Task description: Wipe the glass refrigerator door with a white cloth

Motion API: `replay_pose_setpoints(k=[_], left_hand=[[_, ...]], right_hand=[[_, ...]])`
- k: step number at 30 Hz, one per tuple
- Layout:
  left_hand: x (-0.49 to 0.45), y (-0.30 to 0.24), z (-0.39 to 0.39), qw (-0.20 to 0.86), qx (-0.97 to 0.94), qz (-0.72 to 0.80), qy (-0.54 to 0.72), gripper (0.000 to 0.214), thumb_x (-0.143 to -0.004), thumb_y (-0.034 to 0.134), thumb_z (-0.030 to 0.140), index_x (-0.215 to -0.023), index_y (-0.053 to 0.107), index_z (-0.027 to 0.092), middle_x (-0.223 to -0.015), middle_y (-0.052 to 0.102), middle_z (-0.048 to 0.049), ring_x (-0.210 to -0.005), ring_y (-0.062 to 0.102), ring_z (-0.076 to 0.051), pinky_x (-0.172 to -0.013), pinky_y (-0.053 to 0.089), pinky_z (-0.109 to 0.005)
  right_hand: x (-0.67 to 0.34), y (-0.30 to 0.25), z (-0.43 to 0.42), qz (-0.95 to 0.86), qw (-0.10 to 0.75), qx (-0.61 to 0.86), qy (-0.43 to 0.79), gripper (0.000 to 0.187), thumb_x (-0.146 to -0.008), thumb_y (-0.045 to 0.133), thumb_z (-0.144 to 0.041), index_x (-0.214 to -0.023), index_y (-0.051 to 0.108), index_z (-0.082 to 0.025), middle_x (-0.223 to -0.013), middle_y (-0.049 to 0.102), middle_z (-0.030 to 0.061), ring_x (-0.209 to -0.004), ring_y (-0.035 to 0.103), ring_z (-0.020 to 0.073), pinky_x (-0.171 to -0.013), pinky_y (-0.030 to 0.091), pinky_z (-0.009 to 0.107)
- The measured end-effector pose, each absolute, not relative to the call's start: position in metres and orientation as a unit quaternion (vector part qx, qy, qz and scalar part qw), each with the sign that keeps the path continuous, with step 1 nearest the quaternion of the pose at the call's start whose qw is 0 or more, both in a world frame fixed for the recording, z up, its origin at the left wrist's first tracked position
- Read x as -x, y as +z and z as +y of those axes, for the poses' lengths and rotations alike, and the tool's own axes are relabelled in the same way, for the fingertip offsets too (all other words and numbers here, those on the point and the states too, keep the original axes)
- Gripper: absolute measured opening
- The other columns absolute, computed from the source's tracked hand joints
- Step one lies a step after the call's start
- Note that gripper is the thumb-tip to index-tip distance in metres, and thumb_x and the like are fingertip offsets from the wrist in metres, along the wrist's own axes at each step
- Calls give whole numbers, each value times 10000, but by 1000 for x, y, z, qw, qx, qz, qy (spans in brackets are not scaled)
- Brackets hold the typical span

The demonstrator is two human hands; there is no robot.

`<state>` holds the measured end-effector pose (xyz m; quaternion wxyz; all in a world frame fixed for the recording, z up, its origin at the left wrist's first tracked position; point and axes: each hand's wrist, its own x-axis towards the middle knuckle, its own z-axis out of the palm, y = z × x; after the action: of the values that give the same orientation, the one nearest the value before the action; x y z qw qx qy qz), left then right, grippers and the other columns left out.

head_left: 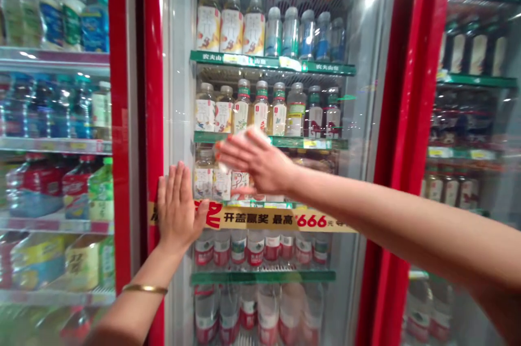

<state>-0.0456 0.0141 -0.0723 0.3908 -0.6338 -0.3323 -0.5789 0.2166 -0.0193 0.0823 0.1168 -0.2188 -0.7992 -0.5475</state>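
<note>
My left hand (178, 207) lies flat and open on the glass door (366, 118) of a drinks fridge, right beside its red frame (152, 91); a gold bangle (145, 288) is on that wrist. My right hand (254, 161) reaches across from the right at mid-height of the same door. Its fingers are stretched out and press a small white cloth (253, 134) against the glass, and the thumb is tucked underneath. The cloth shows only at the edges of the hand and is blurred.
Behind the glass, green shelves (268, 62) hold several rows of bottled drinks. A yellow promotional strip (280, 219) runs across the door. Another red-framed fridge (52, 118) stands to the left, and a third (476, 80) to the right.
</note>
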Motion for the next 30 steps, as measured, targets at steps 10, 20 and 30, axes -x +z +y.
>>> replay_pose_setpoints(k=[10,20,30], left_hand=[[49,-75,16,394,618,-332,-594,1010,-1068,163,805,-1808,2,136,-1866,223,-227,-1764,203,-298,-1447,172,-520],[47,-72,11,385,636,-334,-579,896,-1089,246,775,-1797,235,226,-1866,281,-139,-1769,180,-319,-1455,129,-611],[45,-72,6,388,639,-349,-565,852,-1123,261,719,-1775,274,172,-1870,266,-153,-1774,156,-303,-1451,108,-595]], right_hand=[[-151,34,-19,-806,103,205,-545,839,-1084,323,-765,-1759,365,-268,-1882,256,-18,-1764,169,282,-1446,143,609],[-343,-56,-43,-519,486,587,-387,954,-1102,232,-757,-1811,-66,-192,-1901,20,177,-1762,11,455,-1309,203,874],[-357,-221,-61,-546,406,628,-378,940,-1097,430,-608,-1818,-25,-213,-1888,89,183,-1763,42,447,-1300,289,847]])
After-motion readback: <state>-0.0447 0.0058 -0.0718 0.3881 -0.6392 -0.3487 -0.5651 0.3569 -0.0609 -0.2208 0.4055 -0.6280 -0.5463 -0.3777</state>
